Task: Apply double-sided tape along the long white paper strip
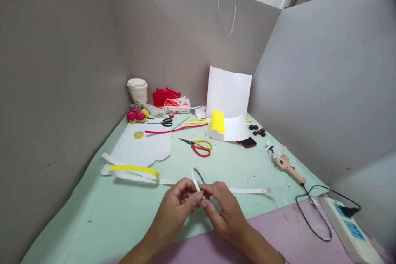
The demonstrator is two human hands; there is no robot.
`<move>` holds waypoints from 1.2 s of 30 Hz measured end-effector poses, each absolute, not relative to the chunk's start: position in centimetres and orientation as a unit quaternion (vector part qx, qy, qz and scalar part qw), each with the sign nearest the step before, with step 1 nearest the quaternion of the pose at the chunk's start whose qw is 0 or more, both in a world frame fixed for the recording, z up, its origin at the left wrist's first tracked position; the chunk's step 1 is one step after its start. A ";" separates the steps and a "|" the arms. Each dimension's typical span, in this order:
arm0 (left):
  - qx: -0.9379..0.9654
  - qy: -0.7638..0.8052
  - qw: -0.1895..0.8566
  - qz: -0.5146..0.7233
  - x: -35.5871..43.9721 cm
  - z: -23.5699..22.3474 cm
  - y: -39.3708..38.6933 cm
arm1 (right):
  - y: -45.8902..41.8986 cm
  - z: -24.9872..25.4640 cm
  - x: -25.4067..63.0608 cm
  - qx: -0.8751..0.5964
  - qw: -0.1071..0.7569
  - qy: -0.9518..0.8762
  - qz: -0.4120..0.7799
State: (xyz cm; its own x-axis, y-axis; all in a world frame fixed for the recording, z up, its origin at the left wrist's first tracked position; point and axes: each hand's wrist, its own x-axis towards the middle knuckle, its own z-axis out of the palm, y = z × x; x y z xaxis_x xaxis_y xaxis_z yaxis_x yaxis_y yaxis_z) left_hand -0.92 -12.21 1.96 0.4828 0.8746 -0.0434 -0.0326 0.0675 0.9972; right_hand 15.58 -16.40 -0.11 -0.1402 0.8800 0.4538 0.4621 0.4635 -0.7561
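A thin white strip curled into a loop [194, 178], bluish on its inner side, stands upright between my hands. My left hand [173, 204] pinches its lower end with thumb and fingers. My right hand [224, 208] grips the same lower end from the other side, the thumbs nearly touching. Behind my hands a long white paper strip [247, 191] lies across the table. A yellow and white strip [134, 169] is folded over to the left. Beyond the loop lie scissors with red and yellow handles [200, 148]. My fingers hide the loop's bottom.
Tape [138, 135] rests on a white sheet [133, 148]; black scissors [167, 122] lie behind. White paper [229, 90], yellow paper [217, 121] and a phone [248, 142] are farther back. At right, a glue gun [291, 169] is corded to a power strip [349, 229]. Grey partitions surround the table.
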 end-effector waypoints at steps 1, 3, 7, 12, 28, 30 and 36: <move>0.582 0.373 0.622 0.368 -1.0 1.9 -12.2 | -16.3 0.0 15.7 -0.465 0.460 -0.725 0.216; 0.579 0.397 0.587 0.402 -1.2 1.8 -12.2 | -16.2 0.2 16.0 -0.462 0.459 -0.733 0.200; 0.596 0.428 0.521 0.437 -1.5 2.0 -12.2 | -16.3 0.3 16.1 -0.458 0.461 -0.743 0.161; 0.650 0.439 0.456 0.420 -1.6 2.2 -12.1 | -16.2 0.0 16.0 -0.442 0.447 -0.773 0.084; 0.702 0.435 0.387 0.411 -1.8 1.4 -12.1 | -16.1 0.1 16.0 -0.451 0.406 -0.795 0.017; 0.700 0.440 0.378 0.416 -1.8 1.3 -12.1 | -16.1 0.0 16.0 -0.446 0.409 -0.796 0.026; 0.692 0.441 0.398 0.410 -1.8 1.3 -12.1 | -16.4 -0.2 15.6 -0.437 0.421 -0.794 0.039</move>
